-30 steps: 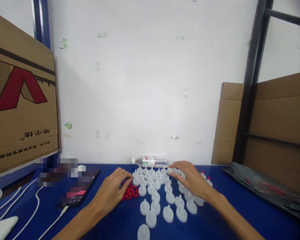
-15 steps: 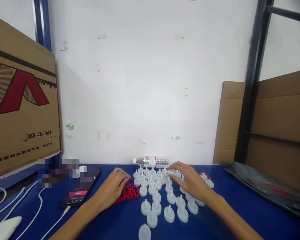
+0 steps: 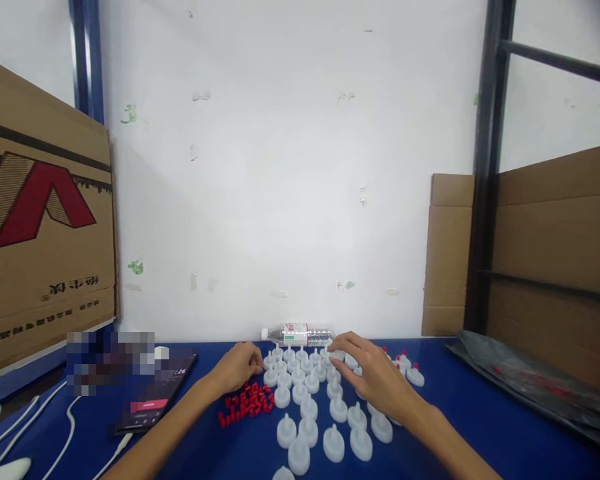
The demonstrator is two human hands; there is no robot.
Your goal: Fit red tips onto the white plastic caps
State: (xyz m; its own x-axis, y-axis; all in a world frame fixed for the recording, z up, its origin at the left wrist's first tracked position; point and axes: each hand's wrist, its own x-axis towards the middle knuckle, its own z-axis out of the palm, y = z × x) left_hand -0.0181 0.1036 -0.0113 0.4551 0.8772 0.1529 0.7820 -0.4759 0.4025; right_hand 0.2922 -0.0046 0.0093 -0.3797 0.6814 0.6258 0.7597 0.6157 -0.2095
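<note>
My left hand [image 3: 237, 367] is closed, its fingertips curled down beside the pile of small red caps [image 3: 250, 400]; what it pinches, if anything, is hidden. Over the back of the group of white nozzle-topped bottles [image 3: 299, 393], my right hand [image 3: 373, 373] has thumb and forefinger around one small white bottle [image 3: 337, 355], which the fingers partly cover. Most of these bottles stand upright with bare nozzles. Several at the right, past my right hand, carry red caps, one being the capped bottle [image 3: 415, 375].
A clear drink bottle [image 3: 297, 334] lies against the wall behind the group. To the left are a phone [image 3: 155, 393], white cables [image 3: 67, 433] and a large cardboard box [image 3: 45, 200]. A grey plastic bag [image 3: 535, 380] lies at the right.
The view has tilted up and shifted slightly. My left hand has moved from over the red caps to just behind them, its fingers now more curled. My right hand stays by the back bottles.
</note>
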